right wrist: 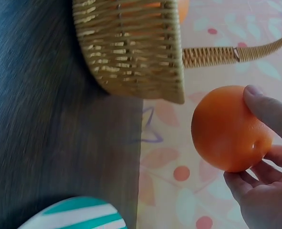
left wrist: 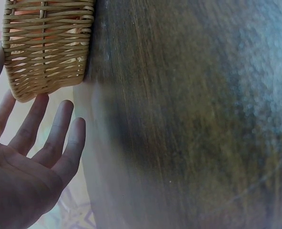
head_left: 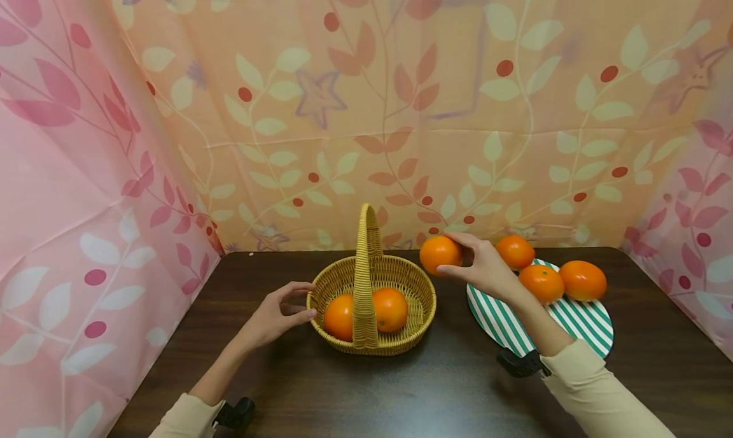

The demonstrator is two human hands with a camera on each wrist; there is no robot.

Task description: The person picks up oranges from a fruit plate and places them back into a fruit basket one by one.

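Note:
An orange is pinched between the thumb and fingers of my right hand. That fruit is raised beside the basket's right rim, apart from it in the right wrist view. The yellow wicker basket has a tall arched handle. Two oranges lie inside, one partly behind the handle. At the basket's left end, my left hand touches the rim with thumb and fingertips. In the left wrist view its fingers are spread and loosely extended against the woven side.
A round green-and-white striped plate sits on the right, partly under my right forearm. Three oranges lie on its far side. The dark wooden table ends at a patterned cloth behind, with more cloth at both sides.

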